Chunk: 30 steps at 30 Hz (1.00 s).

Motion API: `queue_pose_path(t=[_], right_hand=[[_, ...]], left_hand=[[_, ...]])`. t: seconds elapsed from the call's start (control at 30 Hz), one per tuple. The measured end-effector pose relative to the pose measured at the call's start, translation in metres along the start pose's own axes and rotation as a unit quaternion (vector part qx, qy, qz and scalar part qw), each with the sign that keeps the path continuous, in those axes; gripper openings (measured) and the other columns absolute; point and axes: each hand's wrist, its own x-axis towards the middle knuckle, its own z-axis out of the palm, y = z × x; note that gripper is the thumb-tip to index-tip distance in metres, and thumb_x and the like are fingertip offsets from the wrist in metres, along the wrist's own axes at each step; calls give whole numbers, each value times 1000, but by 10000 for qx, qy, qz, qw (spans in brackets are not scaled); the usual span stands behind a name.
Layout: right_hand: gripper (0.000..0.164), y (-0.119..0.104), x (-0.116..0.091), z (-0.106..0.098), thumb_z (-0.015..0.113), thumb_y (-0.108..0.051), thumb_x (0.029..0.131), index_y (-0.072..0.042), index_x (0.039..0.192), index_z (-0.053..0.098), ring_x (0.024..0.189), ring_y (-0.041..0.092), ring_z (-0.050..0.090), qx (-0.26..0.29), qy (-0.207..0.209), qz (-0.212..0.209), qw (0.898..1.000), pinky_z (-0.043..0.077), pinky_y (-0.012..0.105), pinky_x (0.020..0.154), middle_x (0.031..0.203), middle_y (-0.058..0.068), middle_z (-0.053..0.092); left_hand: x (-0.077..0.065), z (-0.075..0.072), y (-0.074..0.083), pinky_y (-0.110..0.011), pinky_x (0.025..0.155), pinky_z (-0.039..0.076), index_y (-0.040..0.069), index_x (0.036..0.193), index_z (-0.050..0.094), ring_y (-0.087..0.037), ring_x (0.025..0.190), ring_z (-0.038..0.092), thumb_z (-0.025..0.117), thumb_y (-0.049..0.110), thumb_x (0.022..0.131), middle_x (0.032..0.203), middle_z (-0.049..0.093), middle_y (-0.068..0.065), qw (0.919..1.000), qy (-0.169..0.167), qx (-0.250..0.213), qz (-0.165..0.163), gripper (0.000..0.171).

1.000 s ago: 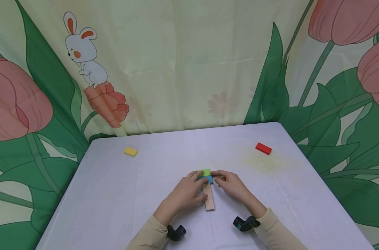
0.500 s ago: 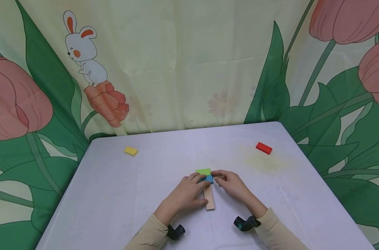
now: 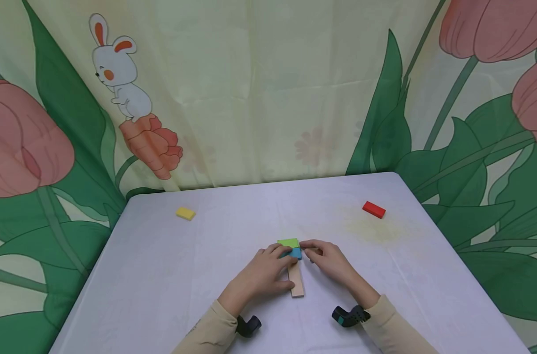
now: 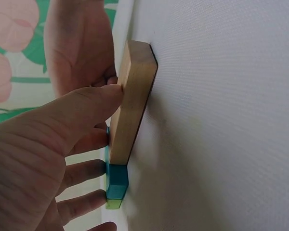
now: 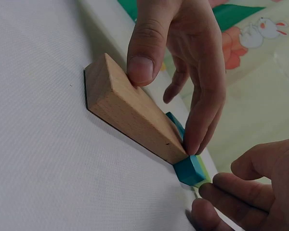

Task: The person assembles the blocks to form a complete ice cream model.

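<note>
Between the left hand (image 3: 260, 273) and right hand (image 3: 329, 260), a flat, long wooden block (image 3: 297, 286) abuts a crosswise blue block (image 3: 297, 253), a green block (image 3: 288, 242) beyond.

A tulip-and-rabbit printed curtain (image 3: 251, 98) hangs behind the white table (image 3: 153, 275)

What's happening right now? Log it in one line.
left hand: thumb on wooden block, fingers at blue block | right hand: at right end of green block | yellow block, red block: apart, farther back

tan wood-grained plank (image 5: 135, 113) | blue block (image 3: 296, 253) | lime-green block (image 3: 288, 242) | red block (image 3: 373, 210) | yellow block (image 3: 186, 213)
</note>
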Motion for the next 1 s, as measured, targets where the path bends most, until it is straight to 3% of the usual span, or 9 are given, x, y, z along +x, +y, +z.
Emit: queue_pose_path(t=[0.23,0.6,1.0], right_hand=[[29,0,7,-7,61,-25,104,-17,130,71,100,16,68,-140,320,-136,9993,56,33,82,130,3,71],[31,14,19,-44,56,-25,105,-12,131,69,118,30,64,-436,723,-98,9964,57,45,93,132,10,70],[31,38,27,-82,54,-22,105,-9,129,69,107,30,63,-685,1109,-112,9914,52,31,78,130,16,69]], left_hand=[[-1,0,-2,-48,109,45,29,142,61,-23,147,40,70,55,94,155,48,0,10000,20,-49,-73,56],[-1,3,-1,-49,110,44,30,144,60,-26,149,38,68,56,95,157,47,0,9998,-105,-94,-130,56],[0,5,1,-48,106,47,30,143,60,-27,149,40,68,55,95,157,47,0,9998,-49,165,-58,55]])
